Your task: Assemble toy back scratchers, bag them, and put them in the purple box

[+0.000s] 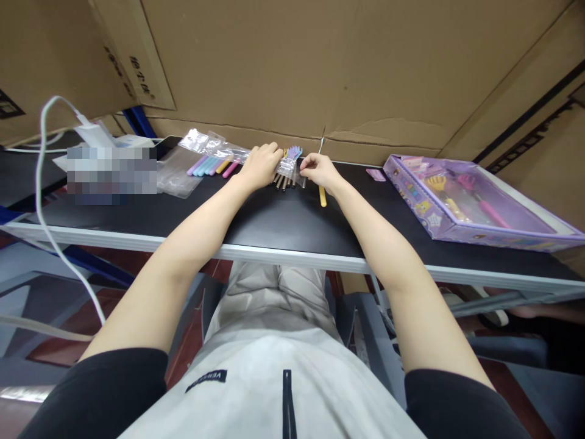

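My left hand [261,164] rests with curled fingers on a clear plastic bag [287,167] that holds several small brushes with brown handles and coloured heads. My right hand [319,171] pinches the right edge of that same bag. A yellow stick [322,196] lies on the black table [283,216] just under my right hand. To the left of my left hand lie several pastel pens [211,166], purple, blue, yellow and pink, beside more clear bags [201,143].
A purple toy gift box [475,204] with a clear window lies at the right. A small pink tag [376,175] sits near it. A white charger and cable [59,183] are at the left. Cardboard sheets [320,67] stand behind the table.
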Action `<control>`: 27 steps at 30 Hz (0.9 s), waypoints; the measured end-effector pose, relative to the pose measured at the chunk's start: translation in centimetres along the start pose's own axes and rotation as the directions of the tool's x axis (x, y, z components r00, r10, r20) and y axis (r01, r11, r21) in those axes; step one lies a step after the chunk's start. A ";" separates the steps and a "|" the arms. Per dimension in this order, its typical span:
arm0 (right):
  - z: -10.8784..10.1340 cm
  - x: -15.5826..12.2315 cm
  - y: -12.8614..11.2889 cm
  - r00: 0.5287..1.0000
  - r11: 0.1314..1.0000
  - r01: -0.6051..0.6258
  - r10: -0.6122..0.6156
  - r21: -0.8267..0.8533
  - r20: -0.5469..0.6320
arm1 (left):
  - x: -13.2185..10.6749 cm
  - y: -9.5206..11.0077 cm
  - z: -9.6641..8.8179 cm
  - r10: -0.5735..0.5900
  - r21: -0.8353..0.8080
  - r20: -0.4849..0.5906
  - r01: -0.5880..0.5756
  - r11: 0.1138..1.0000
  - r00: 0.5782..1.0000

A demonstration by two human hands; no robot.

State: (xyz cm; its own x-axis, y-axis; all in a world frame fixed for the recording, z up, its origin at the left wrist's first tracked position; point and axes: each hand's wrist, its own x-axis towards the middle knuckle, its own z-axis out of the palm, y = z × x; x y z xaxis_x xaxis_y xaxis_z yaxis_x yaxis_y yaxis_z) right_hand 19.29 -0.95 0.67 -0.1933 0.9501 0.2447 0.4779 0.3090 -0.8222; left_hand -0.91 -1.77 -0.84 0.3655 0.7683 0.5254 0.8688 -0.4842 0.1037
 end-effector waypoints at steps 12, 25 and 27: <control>0.5 -1.0 -1.4 0.977 0.916 -0.200 0.159 0.348 0.141 | -0.4 3.0 -1.5 -0.027 0.154 0.141 0.005 0.988 0.990; 0.3 -1.3 -2.0 0.953 0.884 -0.276 0.202 0.377 0.224 | -0.4 3.0 -1.2 -0.054 0.103 0.154 0.038 0.994 0.987; 0.5 -1.3 -2.0 0.960 0.911 -0.255 0.199 0.325 0.196 | -0.2 2.9 -1.2 -0.062 0.120 0.160 0.043 0.992 0.985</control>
State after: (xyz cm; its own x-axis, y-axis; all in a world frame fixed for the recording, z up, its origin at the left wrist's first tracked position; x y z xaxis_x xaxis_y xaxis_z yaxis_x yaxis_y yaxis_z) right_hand 18.19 -2.77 1.74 -0.2585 0.9656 -0.0295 0.2061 0.0253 -0.9782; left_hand 1.12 -3.84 0.41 0.3593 0.8541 0.3760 0.9176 -0.3968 0.0245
